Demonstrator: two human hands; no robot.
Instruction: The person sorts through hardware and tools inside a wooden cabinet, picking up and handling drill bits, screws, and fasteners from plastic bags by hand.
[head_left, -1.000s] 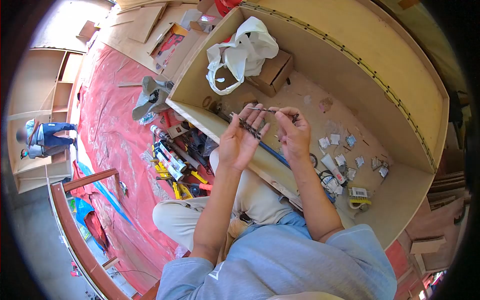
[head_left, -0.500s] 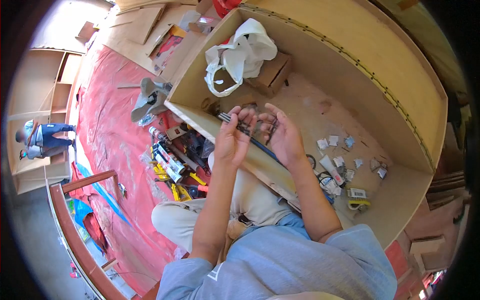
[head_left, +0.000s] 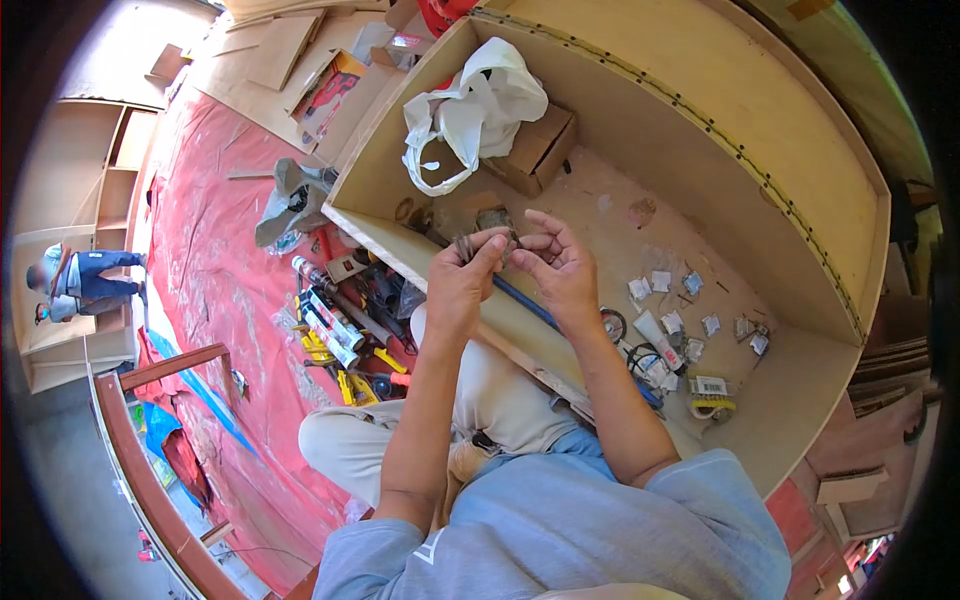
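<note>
Above the near wall of a large wooden box (head_left: 400, 262), my two hands meet. My left hand (head_left: 463, 285) is closed round several dark drill bits (head_left: 463, 248), whose ends stick out past its fingers. Fingertips of my right hand (head_left: 562, 278) touch the bits at the left fingers, its thumb and index finger pinched together there. The exact piece between them is mostly hidden.
Inside the box lie a white plastic bag (head_left: 480, 110), a cardboard carton (head_left: 540, 150), small packets (head_left: 661, 281) and a yellow-edged brush (head_left: 711, 397). Tubes and tools (head_left: 335, 320) lie on red sheeting (head_left: 225, 210). Another person (head_left: 90, 275) stands far left.
My right hand held a bit apart from my left, then opened with bits across its fingers. Now both hands have come together, and the left fingers have curled over the bits.
</note>
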